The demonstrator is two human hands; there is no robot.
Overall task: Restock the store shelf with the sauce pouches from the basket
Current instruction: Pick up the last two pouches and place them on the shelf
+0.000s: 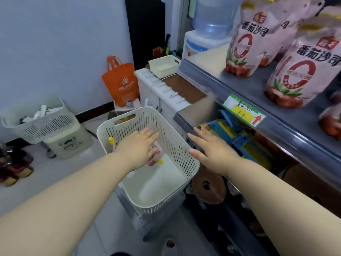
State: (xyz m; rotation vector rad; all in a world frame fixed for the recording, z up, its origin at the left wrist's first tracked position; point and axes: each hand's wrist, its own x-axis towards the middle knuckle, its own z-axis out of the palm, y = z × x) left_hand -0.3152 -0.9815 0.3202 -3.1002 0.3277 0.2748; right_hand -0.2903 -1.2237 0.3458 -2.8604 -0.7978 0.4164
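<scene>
Left hand (137, 147) flat, fingers spread, directly over pouch (156, 156) in basket (184, 145); yellow cap end pointing near-right. Right hand (212, 150) spread, empty, outside rim, farther off.

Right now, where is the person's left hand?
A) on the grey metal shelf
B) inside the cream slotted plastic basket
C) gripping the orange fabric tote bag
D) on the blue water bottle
B: the left hand reaches into the cream slotted plastic basket, over a yellow-capped pink sauce pouch.

Bright, even indoor light with soft shadows. Wide-angle bending at the edges — the close sauce pouches (241, 43) are slightly blurred.
</scene>
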